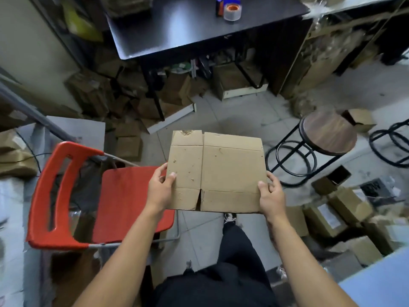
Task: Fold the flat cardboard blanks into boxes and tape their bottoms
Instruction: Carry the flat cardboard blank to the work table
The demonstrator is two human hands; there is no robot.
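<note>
Starting at the left, we see a red folding chair (106, 196) with nothing of the task resting on its seat, and just past its front edge our left hand (160, 189) has its grip on the left edge of a flat cardboard blank (218, 171), thumb on top and fingers curled underneath. The blank is held in the air in front of us, above the tiled floor, well short of the desk (199, 29). It is still pressed flat: both panels lie in one plane, the crease lines and the slit between the bottom flaps are visible, and none of the flaps is turned. Our right hand (271, 196) pinches the right edge the same way, thumb on the face, fingers behind. So for this blank we judge that everything is still ahead: opening it into a tube, folding the bottom flaps in, and taping. The tape dispenser (229, 7) sits untouched at the far side of the black desk, well apart from the blank. Farther right, beyond a round wooden stool (328, 134), a small open box (359, 119) and several cardboard boxes (336, 213) lie on the floor; we cannot tell whether these are finished pieces of this job.
</note>
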